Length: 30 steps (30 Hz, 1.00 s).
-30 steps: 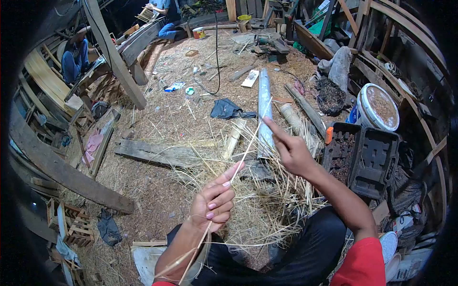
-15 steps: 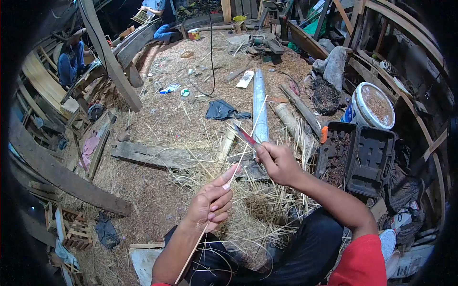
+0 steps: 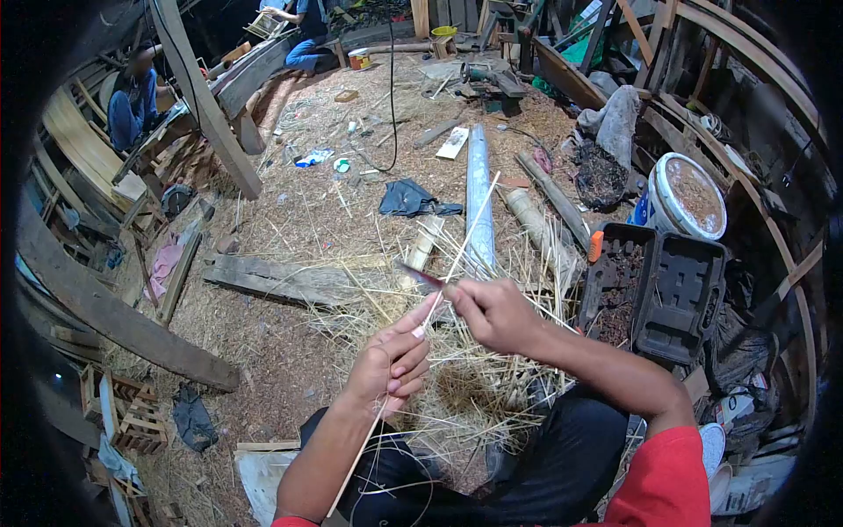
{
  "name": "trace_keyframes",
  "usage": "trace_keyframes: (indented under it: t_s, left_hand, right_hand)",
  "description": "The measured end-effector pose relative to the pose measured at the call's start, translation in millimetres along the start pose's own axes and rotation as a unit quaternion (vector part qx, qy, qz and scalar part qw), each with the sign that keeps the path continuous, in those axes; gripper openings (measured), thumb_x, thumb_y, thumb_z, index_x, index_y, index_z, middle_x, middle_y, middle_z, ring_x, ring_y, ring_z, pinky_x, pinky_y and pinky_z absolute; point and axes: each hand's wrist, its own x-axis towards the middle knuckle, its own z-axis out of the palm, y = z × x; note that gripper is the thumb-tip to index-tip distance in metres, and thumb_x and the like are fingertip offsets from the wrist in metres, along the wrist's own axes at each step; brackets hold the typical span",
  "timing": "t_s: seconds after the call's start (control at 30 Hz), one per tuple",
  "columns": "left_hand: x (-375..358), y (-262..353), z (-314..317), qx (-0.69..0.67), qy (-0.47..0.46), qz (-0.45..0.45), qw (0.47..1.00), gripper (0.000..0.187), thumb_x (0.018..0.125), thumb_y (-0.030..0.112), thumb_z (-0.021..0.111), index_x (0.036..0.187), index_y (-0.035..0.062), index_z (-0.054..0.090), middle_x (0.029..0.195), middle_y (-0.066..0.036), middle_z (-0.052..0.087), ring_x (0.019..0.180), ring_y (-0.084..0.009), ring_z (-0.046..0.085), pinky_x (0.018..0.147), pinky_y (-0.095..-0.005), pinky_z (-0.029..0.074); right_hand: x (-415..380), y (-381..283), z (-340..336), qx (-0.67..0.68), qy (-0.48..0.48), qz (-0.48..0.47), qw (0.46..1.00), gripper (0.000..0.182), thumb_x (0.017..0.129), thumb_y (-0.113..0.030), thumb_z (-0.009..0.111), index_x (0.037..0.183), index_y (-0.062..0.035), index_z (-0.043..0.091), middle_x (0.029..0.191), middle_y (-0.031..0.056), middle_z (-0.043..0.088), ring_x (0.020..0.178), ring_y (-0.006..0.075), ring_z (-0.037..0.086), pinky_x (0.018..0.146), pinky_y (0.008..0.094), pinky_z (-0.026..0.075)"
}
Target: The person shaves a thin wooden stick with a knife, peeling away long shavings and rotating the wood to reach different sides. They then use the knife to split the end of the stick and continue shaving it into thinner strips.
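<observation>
A long thin pale strip (image 3: 357, 457) runs up from beside my left forearm, through my left hand (image 3: 389, 364) and on past my right hand. My left fingers are wrapped round it. My right hand (image 3: 492, 314) is closed on the handle of a knife (image 3: 423, 276), its blade pointing to the upper left. The knife crosses the strip just above my left fingertips, and the two hands are close together. Below them lies a heap of loose straw-like strips (image 3: 474, 386) between my knees.
An old plank (image 3: 281, 279) lies ahead at the left. A grey pole (image 3: 479, 202) points away in front. An open black case (image 3: 680, 299) and a white bucket (image 3: 694, 195) stand at the right. Two people (image 3: 132, 105) (image 3: 307, 35) sit at the far left.
My right hand has moved down and to the left with the knife, closer to my left hand. The blade now lies flatter and nearer the left fingertips. My left hand has hardly moved.
</observation>
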Motion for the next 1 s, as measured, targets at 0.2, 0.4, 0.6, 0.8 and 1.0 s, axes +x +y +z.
trace_keyframes:
  t_s: [0.2, 0.4, 0.6, 0.8, 1.0]
  left_hand:
    - [3, -1, -2, 0.007, 0.028, 0.004, 1.000, 0.053, 0.100, 0.004, 0.037, 0.151, 0.0126, 0.029, 0.052, 0.005, 0.031, 0.038, -0.0032, 0.026, 0.032, -0.0156, 0.022]
    - [4, 0, -3, -0.019, -0.005, 0.021, 1.000, 0.051, 0.100, 0.005, 0.037, 0.150, 0.0120, 0.030, 0.052, 0.005, 0.031, 0.036, -0.0033, 0.026, 0.031, -0.0166, 0.023]
    - [2, 0, 3, -0.004, -0.016, 0.029, 0.999, 0.050, 0.102, 0.007, 0.034, 0.151, 0.0071, 0.026, 0.051, 0.005, 0.031, 0.035, -0.0027, 0.028, 0.030, -0.0165, 0.024]
    - [0, 2, 5, -0.005, -0.026, 0.017, 1.000, 0.049, 0.101, 0.006, 0.032, 0.150, 0.0073, 0.029, 0.050, 0.005, 0.030, 0.033, -0.0039, 0.027, 0.030, -0.0183, 0.026]
    - [2, 3, -2, -0.074, -0.048, 0.005, 0.996, 0.048, 0.102, 0.007, 0.031, 0.149, 0.0048, 0.029, 0.048, 0.006, 0.028, 0.033, -0.0044, 0.027, 0.030, -0.0189, 0.027]
  right_hand:
    - [-9, -7, 5, -0.034, -0.062, -0.012, 0.997, 0.022, 0.097, -0.016, 0.051, 0.086, -0.0002, 0.061, 0.060, 0.0154, 0.058, 0.050, 0.0277, 0.059, 0.049, 0.0394, 0.045]
    - [-2, -8, 9, -0.023, -0.036, 0.019, 0.999, 0.022, 0.096, -0.019, 0.052, 0.089, -0.0010, 0.063, 0.061, 0.0166, 0.059, 0.051, 0.0314, 0.061, 0.051, 0.0421, 0.047]
    - [21, 14, 3, 0.046, 0.100, 0.079, 0.991, 0.033, 0.099, -0.026, 0.050, 0.082, -0.0004, 0.061, 0.061, 0.0106, 0.059, 0.055, 0.0158, 0.057, 0.050, 0.0354, 0.042]
    - [14, 27, -2, 0.034, 0.057, 0.049, 0.997, 0.035, 0.101, -0.024, 0.047, 0.078, 0.0005, 0.059, 0.057, 0.0078, 0.055, 0.050, 0.0151, 0.050, 0.048, 0.0348, 0.040]
    - [22, 13, -4, 0.011, 0.098, 0.078, 0.992, 0.034, 0.100, -0.022, 0.048, 0.077, 0.0004, 0.058, 0.052, 0.0092, 0.053, 0.043, 0.0178, 0.050, 0.043, 0.0371, 0.037]
